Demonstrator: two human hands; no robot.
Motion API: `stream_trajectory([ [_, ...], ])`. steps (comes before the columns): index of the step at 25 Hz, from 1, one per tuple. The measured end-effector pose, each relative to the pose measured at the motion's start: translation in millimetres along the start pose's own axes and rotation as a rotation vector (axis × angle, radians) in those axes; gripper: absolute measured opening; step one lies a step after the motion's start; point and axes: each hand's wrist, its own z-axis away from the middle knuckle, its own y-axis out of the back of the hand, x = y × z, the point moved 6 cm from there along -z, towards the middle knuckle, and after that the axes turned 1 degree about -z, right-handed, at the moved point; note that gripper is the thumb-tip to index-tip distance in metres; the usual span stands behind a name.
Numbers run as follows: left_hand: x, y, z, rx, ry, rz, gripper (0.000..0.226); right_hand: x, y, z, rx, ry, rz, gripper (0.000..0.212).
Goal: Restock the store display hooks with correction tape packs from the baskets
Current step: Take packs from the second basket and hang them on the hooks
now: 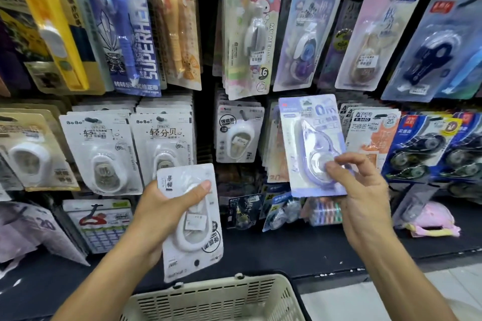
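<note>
A lilac correction tape pack [311,143] is held up in front of the middle row of the display, its top edge level with the hooks there and its card tilted a little to the left. The right hand [365,190] pinches it at the lower right, thumb and fingertips closed on the clear blister over the round tape wheel. Whether its hang hole sits on a hook I cannot tell; the pack covers that spot.

Lower and to the left, the left hand [167,206] grips a white correction tape pack [191,221], turned upside down so the hang hole points toward the floor. The thumb lies across the front of the blister and the fingers wrap behind the card.

Directly below both hands stands a cream plastic basket [216,300] with slotted walls; its inside is out of view.

Behind the hands, the dark display wall [206,81] is crowded with hanging packs. Just left of the lilac pack hangs a row of matching white packs [238,133], the same kind as the one in the left hand. Further left hang BoBo packs [99,148] with white oval dispensers. To the right are blue packs [422,148] showing black wheels. On the black shelf [287,247] under the hooks lie small loose packs and a pink pouch [430,219].
</note>
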Motion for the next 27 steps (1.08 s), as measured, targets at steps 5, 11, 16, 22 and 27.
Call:
stream_trajectory([
  [5,-5.1,0.5,-5.2,0.022,0.106,0.185,0.054,22.0,19.3,14.3,0.163,0.017,0.084,0.033],
  [11,6.2,-10.0,-4.1,-0.019,-0.017,0.240,0.057,33.6,27.6,20.7,0.276,0.085,0.089,0.019],
  [16,7.2,0.1,-3.1,-0.008,-0.073,0.307,0.032,36.7,23.2,13.0,0.223,0.053,0.099,0.017],
  [22,9.6,9.1,-1.8,-0.002,-0.105,0.302,0.040,53.6,16.2,19.5,0.196,-0.002,0.094,0.018],
  [27,8.6,-9.8,-5.8,-0.046,-0.103,0.379,0.045,59.9,15.8,-11.9,0.077,0.011,0.419,0.020],
])
